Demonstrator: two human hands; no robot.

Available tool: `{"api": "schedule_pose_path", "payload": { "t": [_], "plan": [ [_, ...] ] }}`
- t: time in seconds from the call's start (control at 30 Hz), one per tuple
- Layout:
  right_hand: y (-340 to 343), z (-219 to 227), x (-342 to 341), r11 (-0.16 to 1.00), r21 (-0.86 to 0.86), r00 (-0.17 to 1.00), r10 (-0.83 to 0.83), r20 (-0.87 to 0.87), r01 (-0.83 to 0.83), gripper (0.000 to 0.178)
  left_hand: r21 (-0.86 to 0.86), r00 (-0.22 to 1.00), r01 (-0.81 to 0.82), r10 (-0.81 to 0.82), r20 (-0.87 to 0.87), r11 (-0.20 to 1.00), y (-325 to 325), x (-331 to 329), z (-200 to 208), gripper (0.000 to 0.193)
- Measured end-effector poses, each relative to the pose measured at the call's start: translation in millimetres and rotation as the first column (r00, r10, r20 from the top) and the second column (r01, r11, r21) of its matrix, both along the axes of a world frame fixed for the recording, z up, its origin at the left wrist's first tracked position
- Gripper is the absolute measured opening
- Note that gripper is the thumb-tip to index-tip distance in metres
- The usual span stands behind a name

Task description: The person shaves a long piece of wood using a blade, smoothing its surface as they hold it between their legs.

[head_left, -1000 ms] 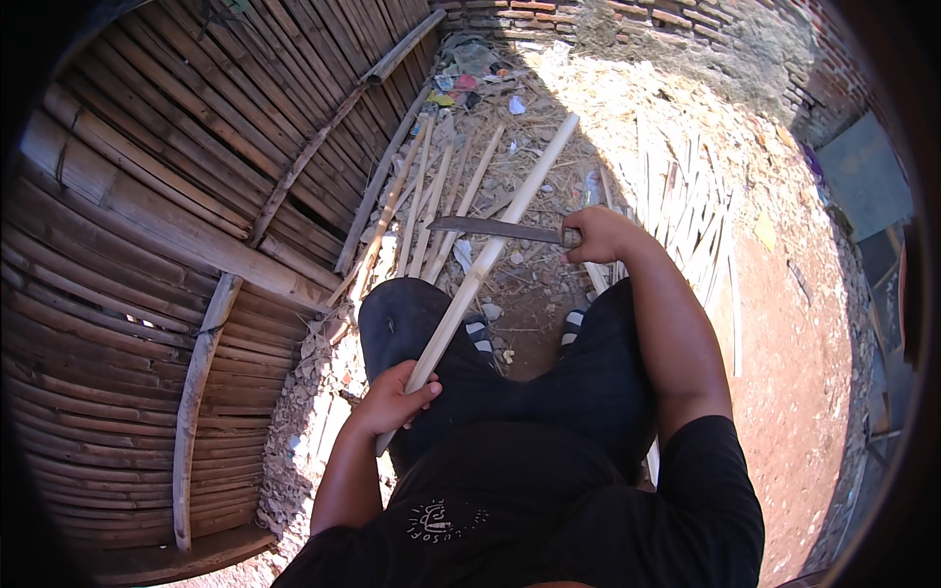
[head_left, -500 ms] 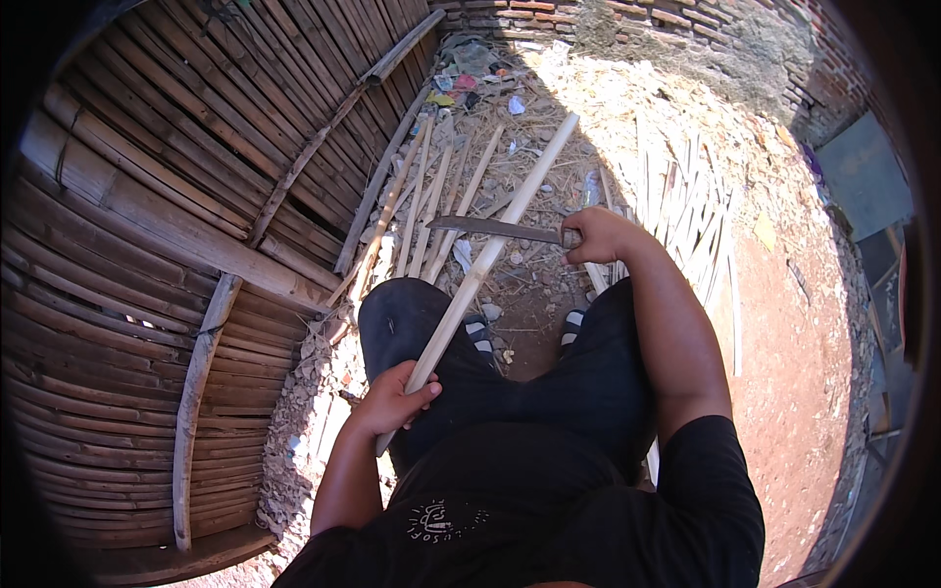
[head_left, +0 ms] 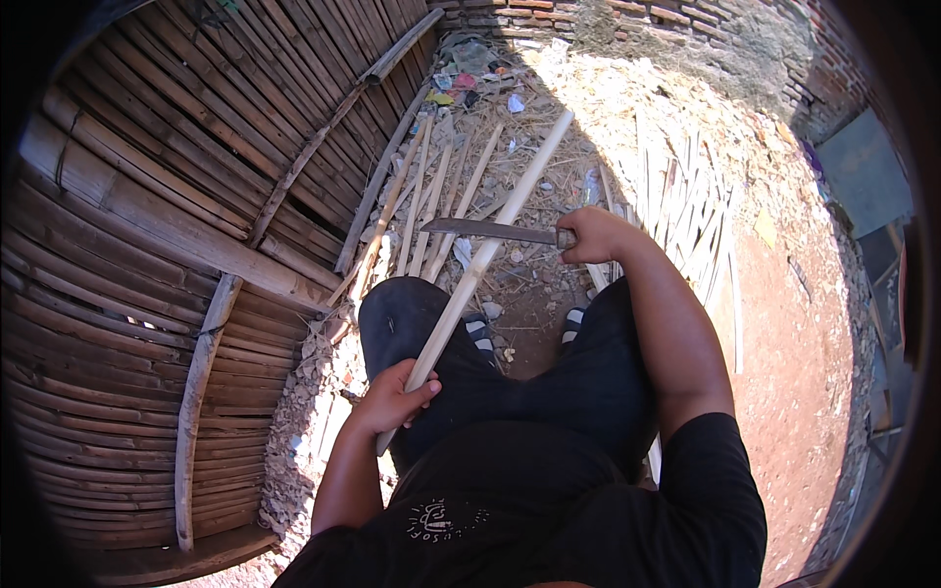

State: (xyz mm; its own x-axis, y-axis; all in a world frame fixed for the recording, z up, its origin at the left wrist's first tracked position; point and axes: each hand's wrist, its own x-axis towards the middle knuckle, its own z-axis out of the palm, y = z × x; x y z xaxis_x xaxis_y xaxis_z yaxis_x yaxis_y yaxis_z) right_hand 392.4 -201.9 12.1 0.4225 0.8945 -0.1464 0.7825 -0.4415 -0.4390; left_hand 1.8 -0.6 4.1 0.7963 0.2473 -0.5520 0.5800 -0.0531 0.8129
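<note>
My left hand point(head_left: 400, 397) is wrapped round the near end of a long pale bamboo strip point(head_left: 459, 304), by my left thigh. The strip slants away up and to the right, past my knees. In my right hand point(head_left: 591, 236) is the handle of a machete point(head_left: 490, 229), its dark blade pointing left. The blade lies across the strip beyond my knees and seems to touch it.
Several bamboo strips point(head_left: 420, 201) lie on the littered ground ahead, left of the held one. A sunlit pile of thin strips point(head_left: 686, 220) is at right. A bamboo slat wall point(head_left: 147, 294) stands close on my left, a brick wall point(head_left: 676, 24) at the back.
The machete has shifted very slightly to the left across the strip. The strip's far end has moved a little left and my left hand has stayed in place.
</note>
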Motion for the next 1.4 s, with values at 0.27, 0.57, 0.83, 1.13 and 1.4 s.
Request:
{"api": "schedule_pose_path", "payload": {
  "t": [0.27,0.57,0.83,1.13,1.4],
  "plan": [
    [3.0,5.1,-3.9,0.999,-0.04,0.999,0.026,0.021,-0.026,0.052,0.018,1.0,0.008,-0.008,-0.01,1.0,1.1,-0.2,-1.7,0.032],
    [3.8,5.7,-5.5,0.999,-0.036,0.999,0.028,0.023,-0.027,0.051,0.001,1.0,0.005,-0.005,-0.004,1.0,1.6,-0.3,-3.8,0.028],
    [4.5,3.9,-6.0,0.999,-0.043,0.999,0.032,0.033,-0.031,0.053,0.001,1.0,-0.002,0.002,-0.002,1.0,1.2,0.1,-2.3,0.031],
    [4.9,2.6,-5.4,0.998,-0.057,1.0,0.021,0.018,-0.02,0.056,0.011,1.0,0.006,-0.006,-0.003,1.0,1.2,-0.2,-4.0,0.03],
    [6.1,6.1,-8.4,0.998,-0.058,1.0,0.019,0.011,-0.019,0.054,0.013,1.0,-0.001,0.001,-0.012,1.0,1.2,-0.6,-4.5,0.03]
  ]
}}
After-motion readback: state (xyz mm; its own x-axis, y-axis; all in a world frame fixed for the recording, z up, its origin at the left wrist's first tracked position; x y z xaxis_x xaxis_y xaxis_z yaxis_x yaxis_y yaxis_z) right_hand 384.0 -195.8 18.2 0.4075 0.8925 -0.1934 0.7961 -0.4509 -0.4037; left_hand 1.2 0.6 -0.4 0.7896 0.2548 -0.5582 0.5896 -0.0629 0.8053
